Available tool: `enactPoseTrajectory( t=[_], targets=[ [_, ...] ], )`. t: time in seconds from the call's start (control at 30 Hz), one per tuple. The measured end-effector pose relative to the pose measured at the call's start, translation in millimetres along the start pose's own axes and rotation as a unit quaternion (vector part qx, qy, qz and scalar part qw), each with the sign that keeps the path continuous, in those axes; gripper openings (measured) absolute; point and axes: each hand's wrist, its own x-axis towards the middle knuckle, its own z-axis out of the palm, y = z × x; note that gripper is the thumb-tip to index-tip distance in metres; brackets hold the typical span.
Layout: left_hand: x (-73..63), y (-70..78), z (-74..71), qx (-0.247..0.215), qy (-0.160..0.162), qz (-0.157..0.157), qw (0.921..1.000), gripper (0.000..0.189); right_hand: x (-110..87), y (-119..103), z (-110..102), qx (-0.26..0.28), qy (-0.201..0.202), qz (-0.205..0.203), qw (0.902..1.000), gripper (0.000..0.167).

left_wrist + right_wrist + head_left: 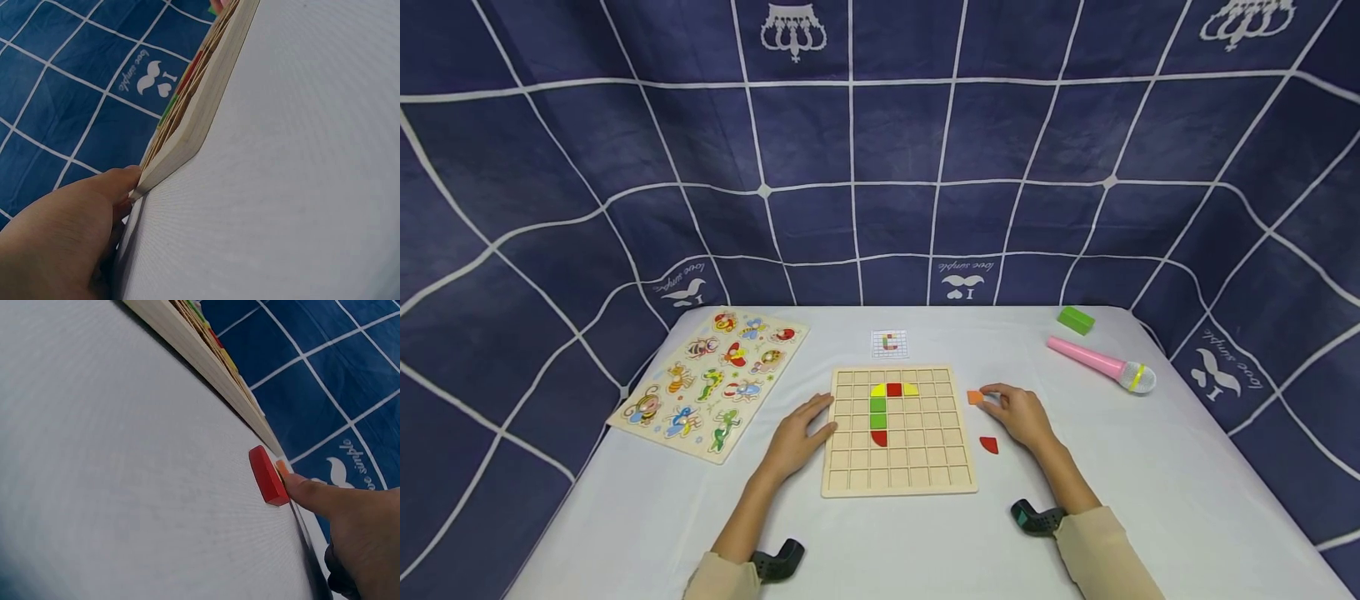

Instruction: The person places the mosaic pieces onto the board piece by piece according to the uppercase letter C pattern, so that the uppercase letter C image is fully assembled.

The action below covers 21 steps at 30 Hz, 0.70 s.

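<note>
A square wooden grid board (898, 492) lies in the middle of the white table. In its cells sit yellow quarter-rounds (911, 390), a red square (893, 390), two green squares (878, 412) and a red quarter-round (879, 438). My left hand (793, 437) rests at the board's left edge, thumb and fingers touching it, as the left wrist view also shows. To the right of the board, my right hand (1021, 419) pinches an orange square block (974, 397) between thumb and index finger. A loose red quarter-round block (269, 476) lies nearer me.
A small printed pattern card (890, 343) lies behind the board. An insect picture puzzle (707, 383) is at the left. At the right back are a pink toy microphone (1097, 363) and a green block (1076, 320). A blue checked cloth (895, 150) hangs around the table.
</note>
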Motion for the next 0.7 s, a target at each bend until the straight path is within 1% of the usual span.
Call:
enactPoseTrajectory(
  t=[0.1, 0.2, 0.3, 0.43, 0.57, 0.7],
  targets=[
    [-0.4, -0.3, 0.7, 0.0, -0.004, 0.0, 1.0, 0.051, -1.4, -0.8, -0.9, 0.002, 0.014, -0.013, 0.9998, 0.027],
    [-0.2, -0.6, 1.4, 0.002, -0.006, 0.0, 1.0, 0.051, -2.4, -6.3, -3.2, 0.01, 0.03, -0.034, 0.9989, 0.026],
    [0.2, -0.4, 1.4, 0.003, -0.006, 0.001, 1.0, 0.051, -2.8, -17.1, -5.6, 0.023, 0.046, -0.053, 0.9973, 0.025],
    [0.5, -0.3, 1.0, 0.005, -0.003, 0.001, 1.0, 0.051, -3.0, -35.8, -5.8, 0.033, 0.056, -0.078, 0.9948, 0.026],
    [0.7, -1.2, 1.3, 0.011, -0.002, 0.0, 0.9999, 0.051, -5.0, -54.5, -1.8, 0.037, 0.045, -0.102, 0.9931, 0.028],
    [0.7, -2.8, 1.5, 0.014, 0.001, 0.003, 0.9999, 0.051, -7.4, -71.7, 5.5, 0.049, 0.027, -0.116, 0.9917, 0.029]
  ],
)
